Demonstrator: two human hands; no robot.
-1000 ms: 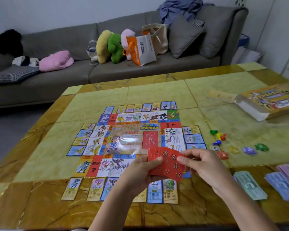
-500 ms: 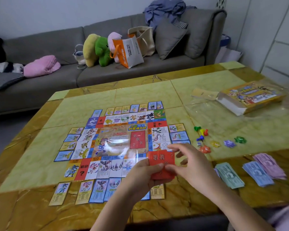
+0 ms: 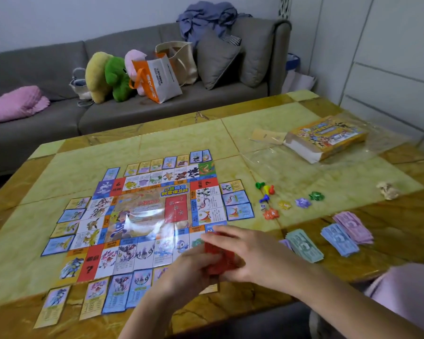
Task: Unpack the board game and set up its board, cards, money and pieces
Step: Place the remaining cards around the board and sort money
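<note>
Currently both hands together, clamped on red card stack (image 3: pixel 221 261) from either side: left hand (image 3: pixel 194 271) underneath at 7 o'clock, right hand (image 3: pixel 251 255) wrapped over at 3 o'clock. Two-sided grip squares card edges, probably for seating on red slot (image 3: pixel 178 207) at board (image 3: pixel 142 216) centre. Stack held over board's 5 o'clock corner. Money piles (image 3: pixel 304 245) on counter (image 3: pixel 181 143), 3 o'clock of hands. Versus one second ago: fan collapsed into compact block; printed faces now mostly covered.

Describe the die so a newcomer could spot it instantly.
Find the game board on the table. Right of its edge sits a cluster of coloured pawns and flat tokens. The die lies beside the blue pawn, the only white cube among them.
</note>
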